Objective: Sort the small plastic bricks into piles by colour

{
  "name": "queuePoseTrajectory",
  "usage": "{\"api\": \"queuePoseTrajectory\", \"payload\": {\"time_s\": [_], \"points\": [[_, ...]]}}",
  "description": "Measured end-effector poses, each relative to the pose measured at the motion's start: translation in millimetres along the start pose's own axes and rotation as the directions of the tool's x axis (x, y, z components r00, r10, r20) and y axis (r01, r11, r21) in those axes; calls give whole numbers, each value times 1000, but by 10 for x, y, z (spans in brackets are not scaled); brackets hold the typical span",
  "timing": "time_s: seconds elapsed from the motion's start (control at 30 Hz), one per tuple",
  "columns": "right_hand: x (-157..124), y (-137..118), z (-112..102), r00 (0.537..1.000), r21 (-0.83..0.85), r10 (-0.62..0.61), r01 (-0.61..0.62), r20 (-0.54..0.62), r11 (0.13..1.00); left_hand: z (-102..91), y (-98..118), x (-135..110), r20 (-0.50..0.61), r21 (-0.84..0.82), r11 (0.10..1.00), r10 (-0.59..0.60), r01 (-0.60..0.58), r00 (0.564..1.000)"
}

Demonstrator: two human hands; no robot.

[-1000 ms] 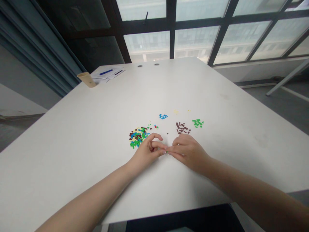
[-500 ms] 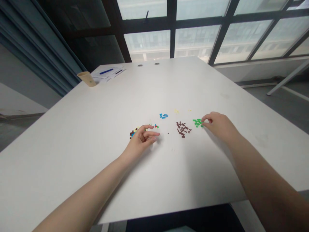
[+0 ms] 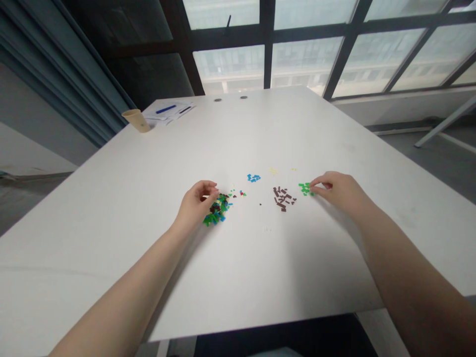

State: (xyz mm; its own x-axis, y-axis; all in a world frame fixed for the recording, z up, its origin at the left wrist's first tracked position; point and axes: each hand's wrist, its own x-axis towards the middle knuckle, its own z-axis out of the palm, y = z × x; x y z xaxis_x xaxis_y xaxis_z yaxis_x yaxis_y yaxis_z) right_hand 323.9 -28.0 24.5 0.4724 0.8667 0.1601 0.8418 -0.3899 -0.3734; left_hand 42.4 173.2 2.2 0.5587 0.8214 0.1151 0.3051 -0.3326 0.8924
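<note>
My left hand [image 3: 199,202] is at the left edge of a mixed pile of small toy bricks [image 3: 219,209] in green, brown, blue and yellow. Its fingers are loosely curled, with a small gap between thumb and fingertips, and nothing shows in them. Over the small green bricks [image 3: 305,188], my right hand [image 3: 338,192] has thumb and index finger pinched at a green brick on the group's right edge. Brown bricks [image 3: 283,198] lie between the hands, nearer the right one. Farther back are a blue group [image 3: 254,178] and some pale yellow pieces [image 3: 273,171].
A few stray pieces [image 3: 242,193] lie just right of the mixed pile, and a single dark piece [image 3: 260,204] sits apart. On the white table's [image 3: 238,277] far left stand a paper cup [image 3: 136,120] and papers [image 3: 174,111] with a blue pen [image 3: 165,109].
My left hand has drawn back to the left, uncovering the mixed pile it was hiding, and its fingers are more curled. The right hand has stayed at the green bricks.
</note>
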Motion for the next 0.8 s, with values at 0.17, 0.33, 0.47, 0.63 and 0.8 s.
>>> {"api": "queuePoseTrajectory", "payload": {"time_s": [0.17,0.33,0.47,0.63,0.8], "points": [[-247,-529,45,903,294,-402,348,151,890,-35,-55,-6,209,440,871,140,-221,968],[-486,-866,270,700,419,-623,478,348,772,28,-46,-77,269,597,733,199,-326,942],[-517,-883,341,676,392,-636,507,372,768,42,-45,-87,274,636,683,236,-360,932],[-480,-842,323,715,401,-612,479,338,781,59,3,-111,276,645,671,241,-365,930],[-477,-846,334,721,384,-602,478,343,790,71,132,-178,311,745,553,206,-372,928]]}}
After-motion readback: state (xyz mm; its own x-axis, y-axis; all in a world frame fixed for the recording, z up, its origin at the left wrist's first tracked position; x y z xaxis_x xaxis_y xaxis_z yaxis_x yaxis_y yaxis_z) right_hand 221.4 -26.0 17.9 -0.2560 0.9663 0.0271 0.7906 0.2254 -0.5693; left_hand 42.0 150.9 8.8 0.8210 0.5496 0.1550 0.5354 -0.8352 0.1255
